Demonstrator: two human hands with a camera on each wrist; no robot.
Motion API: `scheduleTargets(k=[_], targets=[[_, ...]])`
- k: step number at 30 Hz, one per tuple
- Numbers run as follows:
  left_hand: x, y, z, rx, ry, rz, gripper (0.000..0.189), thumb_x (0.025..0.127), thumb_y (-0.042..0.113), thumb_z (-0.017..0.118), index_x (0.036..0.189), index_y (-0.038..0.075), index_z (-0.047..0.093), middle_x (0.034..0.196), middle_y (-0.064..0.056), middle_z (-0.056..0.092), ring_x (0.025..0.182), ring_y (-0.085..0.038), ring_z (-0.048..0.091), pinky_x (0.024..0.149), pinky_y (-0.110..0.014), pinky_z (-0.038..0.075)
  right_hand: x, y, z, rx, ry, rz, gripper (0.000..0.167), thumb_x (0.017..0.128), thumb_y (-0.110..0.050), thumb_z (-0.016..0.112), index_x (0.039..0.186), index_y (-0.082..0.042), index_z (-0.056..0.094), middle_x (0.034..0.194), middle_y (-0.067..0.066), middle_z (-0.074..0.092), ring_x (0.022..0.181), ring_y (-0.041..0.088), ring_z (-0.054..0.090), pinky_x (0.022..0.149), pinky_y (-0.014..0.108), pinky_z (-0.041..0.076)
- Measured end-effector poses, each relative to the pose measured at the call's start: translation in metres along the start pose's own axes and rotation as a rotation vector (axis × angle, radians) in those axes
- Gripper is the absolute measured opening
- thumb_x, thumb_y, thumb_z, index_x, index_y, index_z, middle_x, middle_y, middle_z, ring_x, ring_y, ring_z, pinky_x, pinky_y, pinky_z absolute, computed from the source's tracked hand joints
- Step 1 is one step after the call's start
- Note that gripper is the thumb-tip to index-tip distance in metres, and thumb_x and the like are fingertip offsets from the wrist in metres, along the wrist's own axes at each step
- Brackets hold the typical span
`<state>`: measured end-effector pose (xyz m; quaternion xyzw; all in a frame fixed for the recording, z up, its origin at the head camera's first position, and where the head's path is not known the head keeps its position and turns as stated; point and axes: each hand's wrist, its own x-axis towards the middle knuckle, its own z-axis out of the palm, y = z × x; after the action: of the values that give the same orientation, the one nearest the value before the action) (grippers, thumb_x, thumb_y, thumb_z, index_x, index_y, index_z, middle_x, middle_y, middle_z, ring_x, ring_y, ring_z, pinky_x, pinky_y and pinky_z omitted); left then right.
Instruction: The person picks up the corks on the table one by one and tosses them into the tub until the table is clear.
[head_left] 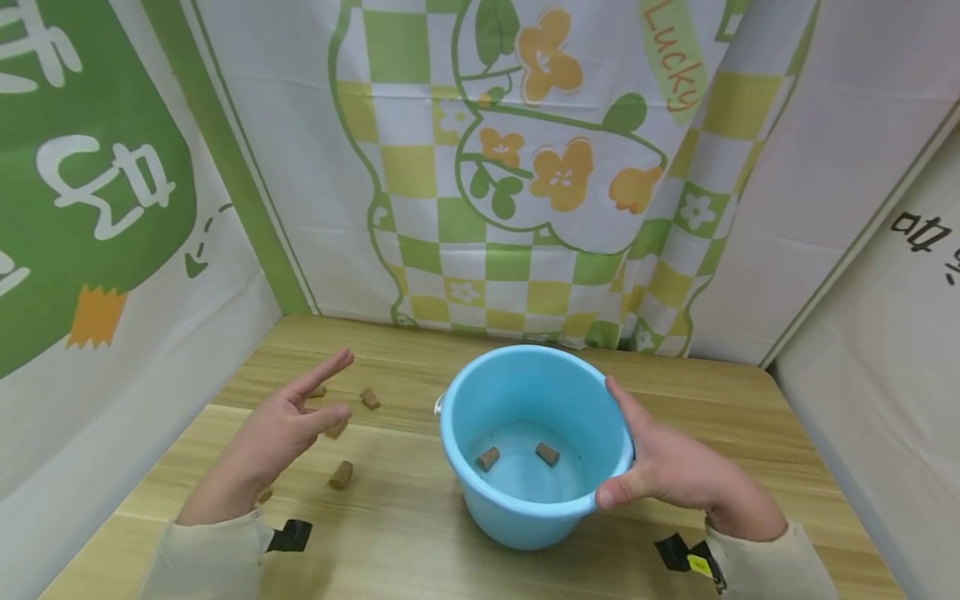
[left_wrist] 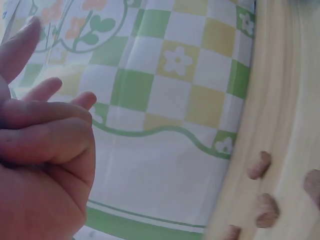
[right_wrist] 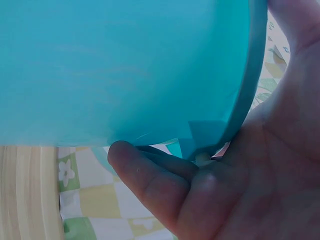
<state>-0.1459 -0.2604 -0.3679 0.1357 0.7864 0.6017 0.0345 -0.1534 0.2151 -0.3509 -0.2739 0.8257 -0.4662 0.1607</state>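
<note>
the blue bucket (head_left: 525, 523) stands mouth up, approx mid tabletop (head_left: 390, 533), w/ 2 corks (head_left: 487, 459) lying apart on its floor. can't tell for sure if the base sits flat, b/c the front wall covers the contact. white handle fitting (head_left: 438, 406) sticks out on the left side.

my right hand (head_left: 667, 462) grips the bucket by its right edge: thumb over the nr part of the rim, fingers round the far part, and the r wrist view has a fingertip against the outside wall. imo that's a decent hold, since thumb & fingers are well spread and should resist twisting. a light squeeze is prob enough; pressing down hard on one edge could tip it & roll the 2 inside.

left of the bucket, loose corks (head_left: 341, 476) are scattered on the wood, w/ another cork (head_left: 370, 398) just past my fingertips. my left hand (head_left: 273, 437) hangs over that group, index & thumb well apart, nothing visible btwn them; the l wrist view has the corks off to the lower right. they're small & roundish so they'd likely roll if nudged: best to come straight down, thumb one side, index the other, and pinch across the middle, not the end. my hand hides a few, so worth shifting the wrist for a clear look.

patterned cloth (head_left: 487, 208) hangs behind the tabletop.
</note>
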Motion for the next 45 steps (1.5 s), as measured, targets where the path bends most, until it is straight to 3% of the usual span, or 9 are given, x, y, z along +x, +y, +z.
scheduleTargets(k=[10, 14, 17, 19, 25, 28, 32, 40, 45], targets=[[-0.016, -0.032, -0.002, -0.221, 0.039, -0.317, 0.072, 0.094, 0.012, 0.070, 0.156, 0.008, 0.033, 0.151, -0.025, 0.035, 0.047, -0.002, 0.028, 0.043, -0.016, 0.029, -0.001, -0.001, 0.000, -0.008, 0.001, 0.004, 0.137, 0.072, -0.029, 0.092, 0.159, -0.020, -0.013, 0.154, 0.022, 0.027, 0.122, 0.037, 0.049, 0.093, 0.051, 0.044], [-0.018, -0.048, -0.002, -0.156, 0.048, -0.411, 0.070, 0.093, 0.012, 0.070, 0.154, 0.006, 0.036, 0.157, -0.031, 0.020, 0.044, -0.003, 0.028, 0.042, -0.019, 0.030, -0.001, -0.001, 0.000, -0.012, 0.002, 0.010, 0.137, 0.072, -0.029, 0.092, 0.159, -0.019, -0.013, 0.152, 0.022, 0.029, 0.121, 0.037, 0.049, 0.093, 0.050, 0.045], [-0.019, -0.056, -0.002, -0.007, 0.036, -0.420, 0.068, 0.093, 0.014, 0.071, 0.153, 0.008, 0.040, 0.160, -0.030, -0.002, 0.044, -0.006, 0.030, 0.042, -0.021, 0.033, -0.001, -0.002, 0.000, -0.001, -0.003, 0.006, 0.136, 0.073, -0.030, 0.092, 0.159, -0.019, -0.013, 0.152, 0.023, 0.029, 0.121, 0.037, 0.049, 0.093, 0.051, 0.045], [-0.019, -0.059, -0.002, 0.112, 0.026, -0.411, 0.068, 0.092, 0.018, 0.072, 0.152, 0.008, 0.041, 0.159, -0.032, -0.008, 0.060, -0.017, 0.049, 0.050, -0.025, 0.038, -0.001, -0.001, 0.000, 0.006, -0.005, 0.002, 0.137, 0.073, -0.030, 0.092, 0.159, -0.019, -0.013, 0.152, 0.023, 0.029, 0.121, 0.038, 0.049, 0.093, 0.052, 0.044], [-0.018, -0.067, 0.001, 0.393, 0.017, -0.452, 0.072, 0.090, 0.036, 0.074, 0.146, 0.001, 0.047, 0.155, -0.037, 0.013, 0.110, -0.051, 0.050, 0.079, -0.056, 0.046, 0.000, -0.001, 0.000, 0.018, -0.009, 0.001, 0.136, 0.073, -0.028, 0.092, 0.159, -0.020, -0.014, 0.152, 0.023, 0.030, 0.121, 0.038, 0.049, 0.093, 0.053, 0.044], [-0.014, -0.069, 0.004, 0.487, 0.012, -0.459, 0.071, 0.089, 0.040, 0.074, 0.142, 0.000, 0.052, 0.150, -0.036, 0.029, 0.124, -0.057, 0.041, 0.094, -0.070, 0.034, 0.000, 0.000, 0.000, 0.024, -0.010, -0.006, 0.136, 0.073, -0.028, 0.092, 0.159, -0.020, -0.014, 0.153, 0.023, 0.028, 0.123, 0.039, 0.048, 0.094, 0.054, 0.043], [-0.009, -0.070, 0.009, 0.575, 0.000, -0.465, 0.063, 0.090, 0.040, 0.071, 0.138, 0.001, 0.057, 0.138, -0.031, 0.050, 0.128, -0.055, 0.039, 0.097, -0.070, 0.032, 0.000, 0.001, 0.000, 0.040, -0.003, 0.005, 0.135, 0.073, -0.024, 0.091, 0.159, -0.021, -0.013, 0.154, 0.021, 0.027, 0.124, 0.039, 0.047, 0.095, 0.054, 0.042], [0.002, -0.074, 0.017, 0.616, -0.015, -0.456, 0.045, 0.090, 0.029, 0.070, 0.128, 0.005, 0.066, 0.138, -0.029, 0.051, 0.127, -0.058, 0.039, 0.095, -0.076, 0.027, 0.000, 0.000, 0.001, 0.043, 0.009, 0.016, 0.135, 0.072, -0.023, 0.092, 0.159, -0.022, -0.011, 0.152, 0.020, 0.030, 0.123, 0.039, 0.049, 0.094, 0.053, 0.044], [0.006, -0.075, 0.019, 0.608, -0.036, -0.466, 0.047, 0.089, 0.026, 0.068, 0.129, 0.002, 0.064, 0.096, -0.010, 0.073, 0.117, -0.046, 0.053, 0.096, -0.067, 0.035, -0.001, 0.000, 0.001, 0.018, 0.005, 0.015, 0.135, 0.073, -0.026, 0.092, 0.159, -0.022, -0.012, 0.151, 0.021, 0.032, 0.122, 0.037, 0.050, 0.093, 0.049, 0.045]])
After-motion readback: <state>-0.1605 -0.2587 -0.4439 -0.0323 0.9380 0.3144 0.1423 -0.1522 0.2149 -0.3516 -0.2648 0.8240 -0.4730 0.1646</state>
